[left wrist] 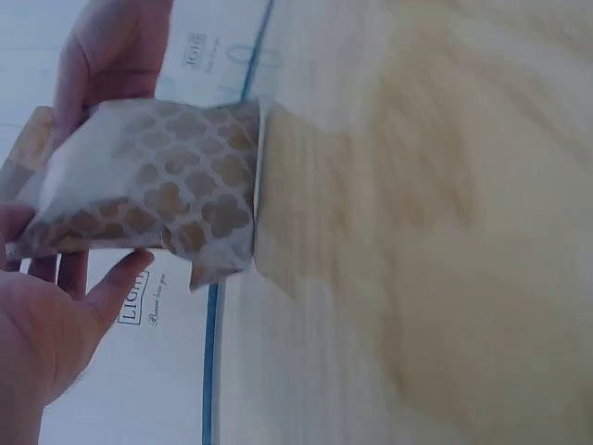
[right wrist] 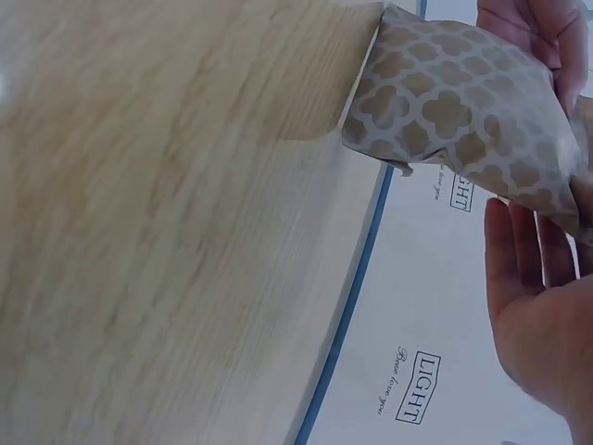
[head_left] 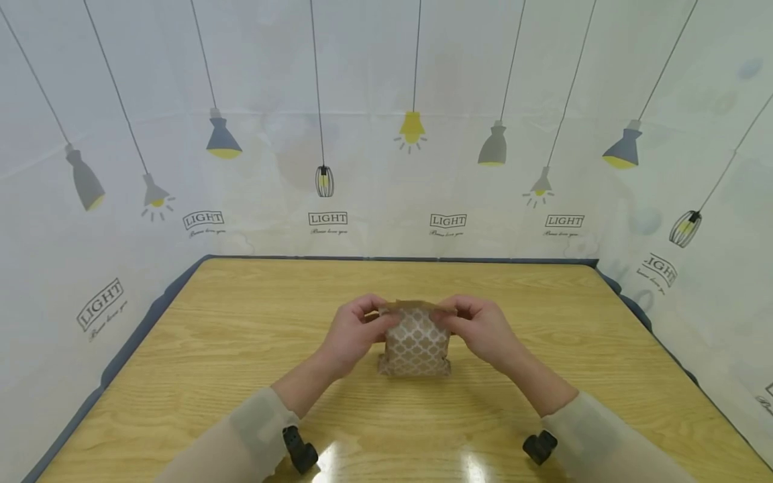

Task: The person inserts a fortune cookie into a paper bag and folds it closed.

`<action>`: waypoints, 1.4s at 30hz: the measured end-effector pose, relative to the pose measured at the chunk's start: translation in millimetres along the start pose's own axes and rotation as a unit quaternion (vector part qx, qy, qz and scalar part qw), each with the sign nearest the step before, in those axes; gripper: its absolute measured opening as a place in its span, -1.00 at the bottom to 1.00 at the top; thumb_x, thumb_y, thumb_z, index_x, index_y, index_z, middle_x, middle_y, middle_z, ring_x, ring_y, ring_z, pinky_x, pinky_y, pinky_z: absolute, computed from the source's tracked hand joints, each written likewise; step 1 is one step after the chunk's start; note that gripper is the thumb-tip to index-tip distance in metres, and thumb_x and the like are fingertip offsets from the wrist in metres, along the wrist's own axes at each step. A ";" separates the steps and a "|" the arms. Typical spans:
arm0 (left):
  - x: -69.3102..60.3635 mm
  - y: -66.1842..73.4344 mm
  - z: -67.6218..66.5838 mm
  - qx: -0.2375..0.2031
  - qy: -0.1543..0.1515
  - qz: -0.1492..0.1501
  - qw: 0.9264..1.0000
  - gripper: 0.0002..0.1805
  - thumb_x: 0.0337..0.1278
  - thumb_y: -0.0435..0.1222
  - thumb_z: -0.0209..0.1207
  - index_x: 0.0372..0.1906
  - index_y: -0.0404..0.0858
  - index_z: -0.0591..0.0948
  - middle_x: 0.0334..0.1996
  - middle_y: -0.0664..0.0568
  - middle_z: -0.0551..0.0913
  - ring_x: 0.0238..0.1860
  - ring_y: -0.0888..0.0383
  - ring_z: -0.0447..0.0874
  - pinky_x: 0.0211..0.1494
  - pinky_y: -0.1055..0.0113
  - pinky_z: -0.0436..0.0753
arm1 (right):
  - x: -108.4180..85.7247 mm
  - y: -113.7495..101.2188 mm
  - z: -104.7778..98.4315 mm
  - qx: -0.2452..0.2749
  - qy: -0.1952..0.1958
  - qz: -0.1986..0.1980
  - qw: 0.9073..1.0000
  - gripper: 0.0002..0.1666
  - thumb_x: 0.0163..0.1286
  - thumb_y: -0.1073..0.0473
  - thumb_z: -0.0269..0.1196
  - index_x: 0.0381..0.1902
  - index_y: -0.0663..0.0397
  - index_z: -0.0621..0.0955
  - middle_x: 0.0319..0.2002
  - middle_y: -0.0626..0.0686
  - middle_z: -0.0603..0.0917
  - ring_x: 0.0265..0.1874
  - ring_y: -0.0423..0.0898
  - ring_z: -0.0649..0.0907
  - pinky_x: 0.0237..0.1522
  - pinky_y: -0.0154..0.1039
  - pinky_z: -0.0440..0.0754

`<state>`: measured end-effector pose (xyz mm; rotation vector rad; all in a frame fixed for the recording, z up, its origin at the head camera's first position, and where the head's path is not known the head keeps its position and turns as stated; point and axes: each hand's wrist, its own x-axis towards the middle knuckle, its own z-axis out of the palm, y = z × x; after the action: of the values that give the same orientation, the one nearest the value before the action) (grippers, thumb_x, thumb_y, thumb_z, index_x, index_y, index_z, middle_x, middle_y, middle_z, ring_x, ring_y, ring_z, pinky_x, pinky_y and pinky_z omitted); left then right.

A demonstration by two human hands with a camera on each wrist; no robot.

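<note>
A brown paper bag (head_left: 417,345) with a white lattice pattern stands upright on the wooden table, its bottom edge resting on the surface. My left hand (head_left: 356,329) pinches the bag's top left corner between thumb and fingers. At the top right corner, my right hand (head_left: 483,329) pinches it the same way. Plain brown paper shows along the top edge. Both wrist views show the patterned bag (left wrist: 185,176) bulging a little, with its lower corners sticking out. What is inside the bag is hidden.
The light wooden table (head_left: 241,322) has a dark blue edge at its back and sides. White sheeting (head_left: 374,80) printed with hanging lamps surrounds it on three sides. A small black device (head_left: 300,451) sits at the left sleeve, and another black device (head_left: 539,447) at the right.
</note>
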<state>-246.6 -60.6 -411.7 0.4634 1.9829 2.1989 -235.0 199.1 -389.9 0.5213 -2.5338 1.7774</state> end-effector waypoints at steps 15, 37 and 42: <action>2.3 3.0 -8.8 0.027 -0.024 0.031 0.999 -0.89 0.51 -0.40 0.32 -0.04 -0.38 0.69 -0.12 -0.01 0.67 -0.15 0.14 0.84 -0.01 0.17 0.88 | 0.9 0.7 -6.9 0.021 0.031 -0.026 0.999 -0.73 0.55 0.28 0.40 0.13 0.25 0.79 0.00 0.08 0.86 -0.14 -0.26 0.80 -0.11 -0.24 0.84; 5.0 3.5 -21.3 0.095 -0.083 0.076 0.989 -0.68 0.55 -0.45 0.26 0.28 -0.32 0.70 -0.21 0.02 0.60 -0.15 0.20 0.80 0.03 0.00 0.88 | 2.3 11.9 -10.0 0.006 -0.006 -0.090 0.996 -0.65 0.55 0.38 0.36 0.24 0.31 0.73 0.02 -0.02 0.86 -0.22 -0.24 0.78 -0.13 -0.32 0.80; 5.2 1.7 -22.7 0.115 -0.102 0.088 0.984 -0.64 0.58 -0.44 0.22 0.35 -0.29 0.69 -0.16 -0.06 0.63 -0.18 0.21 0.80 0.01 -0.01 0.88 | 0.8 14.9 -10.5 -0.004 -0.023 -0.109 0.994 -0.66 0.56 0.39 0.34 0.24 0.26 0.75 0.03 0.00 0.83 -0.16 -0.25 0.77 -0.11 -0.32 0.80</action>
<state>-258.6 -80.6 -411.2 0.8890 2.1623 1.9250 -241.8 213.0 -399.6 0.8128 -2.4015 1.6969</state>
